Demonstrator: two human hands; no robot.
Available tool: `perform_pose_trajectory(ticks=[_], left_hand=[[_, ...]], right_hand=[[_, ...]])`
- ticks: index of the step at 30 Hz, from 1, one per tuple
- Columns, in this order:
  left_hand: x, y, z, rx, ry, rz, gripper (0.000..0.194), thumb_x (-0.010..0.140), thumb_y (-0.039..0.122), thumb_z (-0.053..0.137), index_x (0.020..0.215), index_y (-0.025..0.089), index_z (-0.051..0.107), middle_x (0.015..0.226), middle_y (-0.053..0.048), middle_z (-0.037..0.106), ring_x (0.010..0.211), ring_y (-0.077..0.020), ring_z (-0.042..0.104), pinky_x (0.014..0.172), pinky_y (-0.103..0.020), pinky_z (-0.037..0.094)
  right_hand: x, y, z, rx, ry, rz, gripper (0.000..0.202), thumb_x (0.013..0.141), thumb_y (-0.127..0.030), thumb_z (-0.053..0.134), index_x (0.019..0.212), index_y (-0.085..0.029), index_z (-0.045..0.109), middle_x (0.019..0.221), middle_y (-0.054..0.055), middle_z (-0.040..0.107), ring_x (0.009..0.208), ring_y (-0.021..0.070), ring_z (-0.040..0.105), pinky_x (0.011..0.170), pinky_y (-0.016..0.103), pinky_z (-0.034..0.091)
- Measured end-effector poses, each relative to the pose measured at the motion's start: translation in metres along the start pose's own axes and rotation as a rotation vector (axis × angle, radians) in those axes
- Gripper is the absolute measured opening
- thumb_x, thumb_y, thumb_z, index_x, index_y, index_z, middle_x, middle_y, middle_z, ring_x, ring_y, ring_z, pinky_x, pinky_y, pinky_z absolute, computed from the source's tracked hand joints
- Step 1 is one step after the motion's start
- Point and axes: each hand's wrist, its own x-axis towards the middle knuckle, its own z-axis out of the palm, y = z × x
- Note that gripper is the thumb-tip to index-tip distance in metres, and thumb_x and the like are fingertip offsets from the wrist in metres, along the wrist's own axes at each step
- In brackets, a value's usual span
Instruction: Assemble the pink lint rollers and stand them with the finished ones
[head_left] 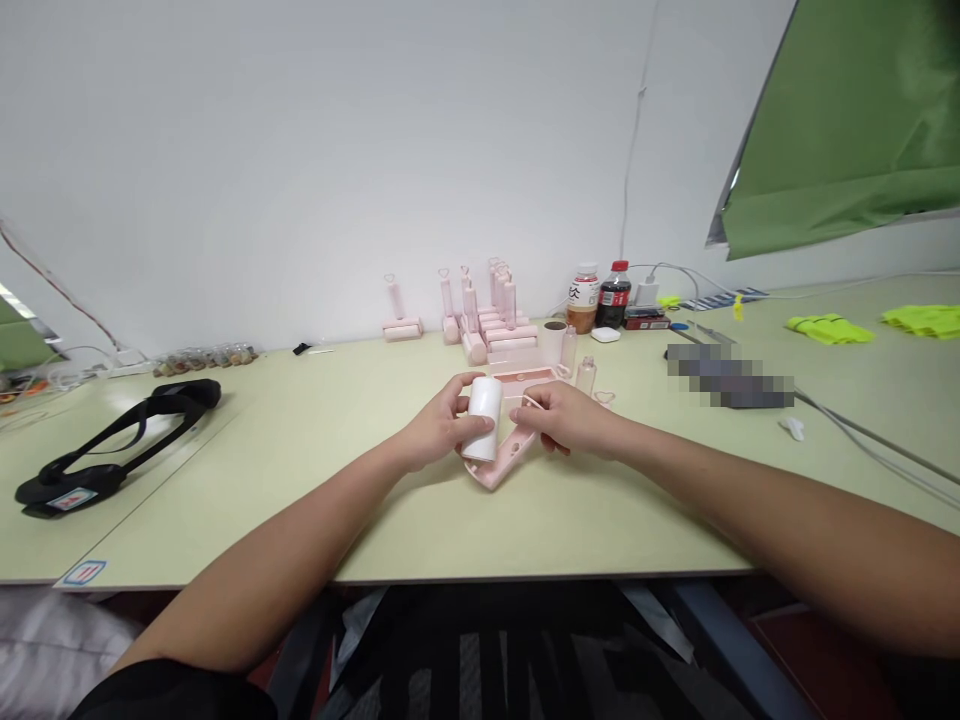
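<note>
A white cylindrical roll (pixel 484 410) is gripped in my left hand (pixel 444 425), its fingers wrapped around it from the left. Just below and to its right is a long pink plastic shell (pixel 504 464), tilted, with small holes along it. My right hand (pixel 571 415) is closed at the shell's upper end, thumb and fingers pinched around it; a thin pale loop shows by the fingertips. The roll's lower end overlaps the shell; whether they touch I cannot tell. Behind the hands lies another pink case part (pixel 517 378), partly hidden.
Several assembled pink lint rollers (pixel 510 335) stand along the wall. Clear pink handles (pixel 586 375) are beside my right hand. A cola bottle (pixel 615 298) and a white-labelled bottle (pixel 583 300) stand behind. A black strap headset (pixel 120 450) lies left; cables (pixel 862 435) run across the right.
</note>
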Motion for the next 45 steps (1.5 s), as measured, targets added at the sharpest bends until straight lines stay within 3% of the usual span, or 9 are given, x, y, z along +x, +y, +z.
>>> perform_pose_trajectory(ticks=[4, 7, 13, 18, 23, 30, 35, 40, 45], left_hand=[[0.000, -0.001, 0.000, 0.007, -0.060, 0.014, 0.069, 0.076, 0.033, 0.071, 0.134, 0.026, 0.035, 0.094, -0.002, 0.058, 0.069, -0.0138, 0.059, 0.053, -0.023, 0.046], [0.000, -0.003, -0.001, 0.008, -0.086, 0.019, 0.068, 0.077, 0.034, 0.071, 0.134, 0.025, 0.035, 0.098, -0.003, 0.058, 0.069, -0.0128, 0.058, 0.052, -0.021, 0.044], [0.000, -0.003, -0.002, 0.010, -0.105, 0.028, 0.068, 0.078, 0.033, 0.071, 0.134, 0.025, 0.035, 0.101, -0.005, 0.059, 0.074, -0.0142, 0.059, 0.056, -0.022, 0.046], [0.001, -0.004, -0.003, 0.022, -0.104, 0.030, 0.069, 0.076, 0.033, 0.072, 0.135, 0.025, 0.036, 0.107, -0.008, 0.060, 0.079, -0.0172, 0.061, 0.059, -0.026, 0.048], [0.002, -0.007, -0.007, 0.059, -0.127, 0.071, 0.069, 0.079, 0.031, 0.066, 0.139, 0.025, 0.032, 0.112, -0.010, 0.061, 0.087, -0.0209, 0.063, 0.066, -0.031, 0.050], [-0.002, -0.001, -0.012, 0.446, -0.130, 0.377, 0.074, 0.077, 0.022, 0.059, 0.145, 0.023, 0.030, 0.133, -0.010, 0.054, 0.112, -0.0261, 0.056, 0.088, -0.036, 0.047], [-0.005, 0.008, -0.015, 0.718, -0.224, 0.490, 0.054, 0.077, 0.021, 0.055, 0.130, 0.020, 0.050, 0.118, -0.006, 0.062, 0.099, -0.0227, 0.058, 0.084, -0.033, 0.047], [-0.006, 0.005, -0.011, 0.976, -0.251, 0.527, 0.039, 0.077, 0.023, 0.053, 0.116, 0.021, 0.055, 0.108, -0.006, 0.061, 0.100, -0.0245, 0.055, 0.088, -0.037, 0.045], [-0.009, 0.000, -0.002, 1.060, -0.143, 0.458, 0.040, 0.079, 0.030, 0.057, 0.118, 0.021, 0.051, 0.106, -0.007, 0.056, 0.097, -0.0241, 0.055, 0.080, -0.035, 0.047]], right_hand=[[0.001, 0.000, 0.003, 0.262, -0.081, 0.083, 0.009, 0.073, -0.018, 0.056, 0.075, -0.021, 0.048, 0.055, -0.003, 0.059, 0.038, 0.0089, 0.048, 0.030, 0.018, 0.035], [0.002, -0.002, 0.004, 0.380, -0.105, 0.106, 0.011, 0.069, -0.013, 0.056, 0.077, -0.019, 0.051, 0.056, -0.003, 0.061, 0.036, 0.0069, 0.047, 0.028, 0.015, 0.035], [0.002, -0.002, 0.000, 0.570, -0.217, 0.113, 0.010, 0.079, -0.022, 0.064, 0.080, -0.016, 0.056, 0.052, -0.004, 0.057, 0.033, 0.0057, 0.046, 0.026, 0.013, 0.038], [0.004, 0.001, 0.000, 0.742, -0.215, 0.161, 0.019, 0.092, -0.027, 0.054, 0.086, -0.011, 0.062, 0.058, 0.002, 0.062, 0.041, 0.0078, 0.055, 0.032, 0.015, 0.048], [0.003, -0.001, 0.002, 0.811, -0.181, 0.186, 0.019, 0.095, -0.027, 0.053, 0.094, -0.011, 0.062, 0.080, 0.008, 0.071, 0.044, 0.0077, 0.059, 0.037, 0.018, 0.055], [-0.001, -0.004, 0.001, 0.839, -0.260, 0.017, 0.014, 0.090, -0.028, 0.063, 0.098, -0.017, 0.058, 0.080, 0.003, 0.069, 0.056, 0.0113, 0.067, 0.052, 0.024, 0.061], [-0.001, 0.002, 0.004, 0.815, -0.325, -0.017, 0.045, 0.081, -0.055, 0.068, 0.097, -0.014, 0.061, 0.081, 0.008, 0.071, 0.065, 0.0169, 0.071, 0.060, 0.028, 0.062], [-0.001, 0.007, 0.007, 0.489, -0.307, -0.054, 0.051, 0.065, -0.055, 0.081, 0.085, -0.015, 0.058, 0.078, 0.004, 0.068, 0.071, 0.0182, 0.070, 0.066, 0.030, 0.060], [-0.003, 0.005, 0.006, 0.218, -0.252, -0.240, 0.044, 0.067, -0.053, 0.080, 0.081, -0.014, 0.063, 0.083, 0.004, 0.064, 0.074, 0.0167, 0.063, 0.065, 0.027, 0.054]])
